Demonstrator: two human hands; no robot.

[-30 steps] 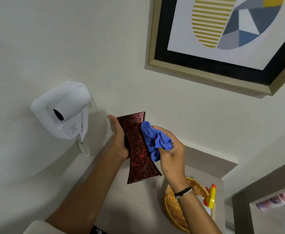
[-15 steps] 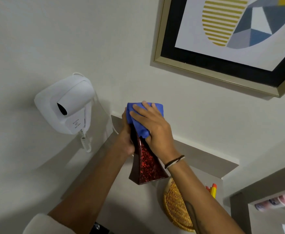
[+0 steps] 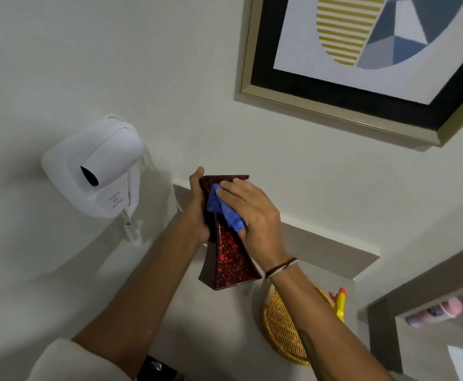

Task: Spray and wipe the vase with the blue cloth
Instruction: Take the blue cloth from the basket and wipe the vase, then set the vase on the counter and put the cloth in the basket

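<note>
Head view, left hand (image 3: 197, 213) gripping vase (image 3: 229, 254), right hand (image 3: 255, 215) pressing blue cloth (image 3: 219, 206)

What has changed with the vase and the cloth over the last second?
The right hand carried the blue cloth from the vase's side up over its top, then back down onto the upper front, fingers now flat over it. The vase turned from tilted to nearly upright. The left hand kept its grip; nothing was let go. The hair dryer, basket and picture stayed put.
</note>
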